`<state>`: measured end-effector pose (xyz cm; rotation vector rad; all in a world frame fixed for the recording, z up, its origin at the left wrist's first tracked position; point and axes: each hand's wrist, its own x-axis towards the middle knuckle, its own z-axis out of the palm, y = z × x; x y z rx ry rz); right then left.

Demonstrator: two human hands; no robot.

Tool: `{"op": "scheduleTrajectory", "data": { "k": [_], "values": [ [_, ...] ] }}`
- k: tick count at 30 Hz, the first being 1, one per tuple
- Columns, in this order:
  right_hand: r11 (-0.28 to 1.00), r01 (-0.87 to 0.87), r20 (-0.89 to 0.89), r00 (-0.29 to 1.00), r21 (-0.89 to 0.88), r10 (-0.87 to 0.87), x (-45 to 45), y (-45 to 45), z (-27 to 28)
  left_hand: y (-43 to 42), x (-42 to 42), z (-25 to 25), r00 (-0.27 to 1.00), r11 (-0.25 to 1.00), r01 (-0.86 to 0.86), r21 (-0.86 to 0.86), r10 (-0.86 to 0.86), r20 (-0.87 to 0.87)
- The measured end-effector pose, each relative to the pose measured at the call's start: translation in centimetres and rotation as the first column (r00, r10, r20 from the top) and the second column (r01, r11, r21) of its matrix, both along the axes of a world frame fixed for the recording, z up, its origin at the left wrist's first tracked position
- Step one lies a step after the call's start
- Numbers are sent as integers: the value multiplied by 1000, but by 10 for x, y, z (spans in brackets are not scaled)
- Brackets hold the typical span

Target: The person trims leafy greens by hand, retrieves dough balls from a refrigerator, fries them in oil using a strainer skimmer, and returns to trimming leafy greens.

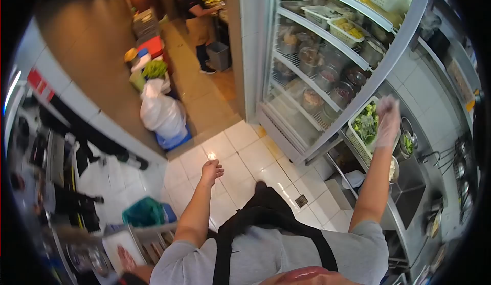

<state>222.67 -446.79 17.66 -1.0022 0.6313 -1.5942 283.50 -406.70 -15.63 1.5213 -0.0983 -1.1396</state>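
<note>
Toward half past one, a tall refrigerator [321,86] holds bowls, jars and a white basket [348,33] of yellow food on wire shelves. Near eleven o'clock, a co-worker [197,16] in a black top and tan apron stands beside a grey bin [220,56]. At ten o'clock, leafy greens [154,70] sit just above a white plastic bag [162,113]. A floor drain [302,200] lies toward five o'clock in pale tiles [273,175]. Near eight o'clock is a teal bag [143,213]; at half past seven, raw-looking meat [126,258] rests on a white tray [111,244].
</note>
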Motion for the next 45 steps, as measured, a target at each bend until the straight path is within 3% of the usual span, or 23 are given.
{"op": "scheduleTrajectory", "data": {
  "k": [1, 3, 4, 5, 6, 8, 10, 12, 17, 19, 20, 22, 24, 25, 26, 27, 30, 31, 33, 36, 40, 42, 45],
  "values": [
    [999, 40, 10, 999, 5, -40, 26, -21, 17, -35, 16, 6, 999, 999, 40, 5, -40, 10],
    [737, 651, 152, 759, -181, -633, 119, -39, 61, -110, 48, 12, 972, 967, 236, -92, -236, 12],
    [716, 678, 162, 735, -165, -658, 148, -41, 65, -140, 61, 12, 948, 947, 317, -49, -317, 5],
    [339, 847, -66, 343, -410, -937, 175, -42, 67, -176, 79, 16, 938, 937, 346, -34, -346, 24],
    [-22, 729, -164, -183, -684, -969, 188, -47, 65, -209, 93, 18, 931, 937, 343, 57, -332, -150],
    [-118, 713, -151, -302, -691, -941, 203, -62, 57, -276, 120, 18, 902, 924, 351, 153, -290, -319],
    [-211, 684, -134, -415, -698, -900, 218, -76, 49, -370, 159, 27, 875, 882, 445, -154, -465, -132],
    [-250, 681, -112, -441, -688, -891, 215, -81, 50, -458, 161, 118, 873, 839, 480, -257, -485, 50],
    [-322, 563, -93, -586, -761, -805, 218, -86, 40, -656, 141, 290, 679, 769, 588, -252, -299, 671],
    [-214, 726, -167, -414, -654, -895, 216, -83, 5, -716, 140, 310, 440, 628, 684, -370, 50, 897],
    [-77, 820, -438, -379, -567, -815, 204, -69, -30, -733, 141, 303, 503, 503, 724, -472, 84, 860],
    [120, 919, -786, -247, -376, -566, 191, -46, -103, -739, 140, 280, 602, 412, 718, -561, 37, 797],
    [-38, 842, -774, -511, -538, -373, 291, -31, -149, -746, 145, 280, 689, 351, 697, -625, -88, 719],
    [14, 913, -908, -403, -407, -112, 344, -20, -171, -741, 151, 283, 698, 354, 701, -619, -163, 697],
    [143, 876, -888, -451, -460, -94, 369, -7, -246, -748, 157, 280, 644, 328, 757, -565, -230, 730],
    [236, 954, -982, -176, -186, -61, 431, -4, -259, -755, 170, 281, 583, 306, 807, -505, -283, 761],
    [507, 851, -987, -161, -138, 1, 582, -9, -335, -756, 194, 304, 443, 233, 894, -382, -338, 831],
    [512, 858, -996, -6, 38, 84, 628, -23, -330, -766, 195, 296, 414, 141, 910, -390, -345, 842],
    [593, 795, -945, -82, 129, 315, 707, -59, -280, -780, 196, 278, 480, 36, 868, -495, -316, 819],
    [906, 423, -976, -208, -33, 62, 783, -84, -213, -773, 215, 293, 383, -24, 876, -481, -572, 726],
    [919, 383, -991, -54, 91, 120, 816, -105, -208, -734, 242, 278, 329, -127, 906, -403, -387, 862],
    [882, 440, -982, -6, 168, 190, 814, -105, -215, -695, 252, 247, 553, -141, 801, -582, -201, 809],
    [804, 534, -958, 46, 262, 282, 802, -94, -227, -675, 317, 242, 211, -475, 665, -576, -621, 755]
  ]
}}
